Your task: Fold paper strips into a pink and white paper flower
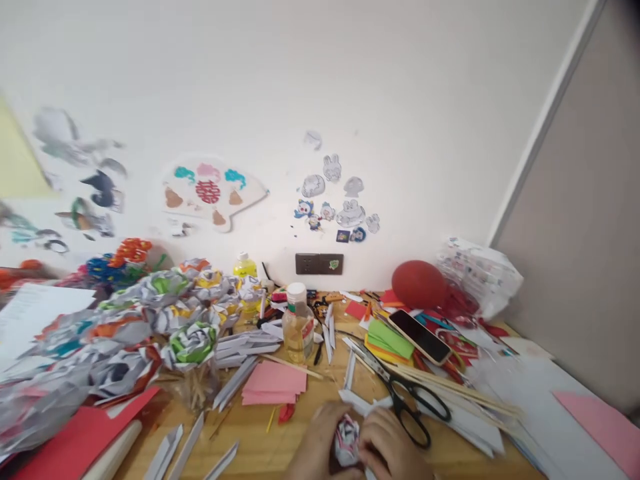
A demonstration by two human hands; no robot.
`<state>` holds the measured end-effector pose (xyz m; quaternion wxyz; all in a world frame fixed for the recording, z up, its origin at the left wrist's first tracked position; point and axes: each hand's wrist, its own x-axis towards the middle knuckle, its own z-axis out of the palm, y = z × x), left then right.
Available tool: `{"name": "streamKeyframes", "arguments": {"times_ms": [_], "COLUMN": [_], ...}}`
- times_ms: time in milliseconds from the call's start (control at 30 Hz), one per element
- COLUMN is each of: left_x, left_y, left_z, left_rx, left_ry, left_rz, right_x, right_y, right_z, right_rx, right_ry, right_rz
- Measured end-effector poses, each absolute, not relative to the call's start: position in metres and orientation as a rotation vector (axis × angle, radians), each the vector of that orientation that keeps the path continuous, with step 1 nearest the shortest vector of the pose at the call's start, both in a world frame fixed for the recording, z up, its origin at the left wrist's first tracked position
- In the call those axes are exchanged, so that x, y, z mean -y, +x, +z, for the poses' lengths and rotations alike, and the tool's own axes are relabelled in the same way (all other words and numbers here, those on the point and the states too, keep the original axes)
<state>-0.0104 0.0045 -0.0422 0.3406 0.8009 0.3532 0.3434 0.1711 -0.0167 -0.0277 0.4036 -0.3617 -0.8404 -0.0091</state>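
Observation:
A small paper flower [347, 441], white with pink edges, sits between my two hands low in the head view. My left hand [319, 437] is curled round its left side, fingers closed on it. From the right, my right hand [387, 445] pinches the flower's edge with bent fingers. White folded paper strips [357, 402] lie just beyond my hands. Black-handled scissors [407, 407] rest to the right of my right hand, blades pointing away to the left. The underside of the flower is hidden by my fingers.
Many paper flowers [193, 343] crowd the left side. Pink paper squares [275, 383] and a bottle of clear yellowish liquid [298, 330] stand ahead. Green paper [390, 339], a phone [420, 335], wooden sticks [465, 389] and a red balloon [419, 285] are on the right. A wall closes off the back.

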Motion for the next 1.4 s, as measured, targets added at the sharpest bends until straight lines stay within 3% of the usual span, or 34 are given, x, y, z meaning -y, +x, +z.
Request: {"name": "streamKeyframes", "arguments": {"times_ms": [233,733,1000,1400], "left_x": [0.007,0.009,0.011,0.013], "left_y": [-0.006,-0.002,-0.003,-0.005], "left_z": [-0.013,-0.015,-0.014,-0.006], "left_rx": [-0.978,-1.01,-1.021,-1.074], "left_ry": [2.081,2.226,2.217,2.138], "left_rz": [0.891,0.909,0.855,0.699], "right_x": [0.024,0.022,0.022,0.02], "right_y": [0.17,0.177,0.179,0.181], "right_z": [-0.019,-0.019,-0.02,-0.017], "right_rx": [2.128,2.138,2.355,2.364], "right_ry": [-0.953,-0.885,-0.757,-0.545], "right_rz": [0.189,0.306,-0.181,-0.497]}}
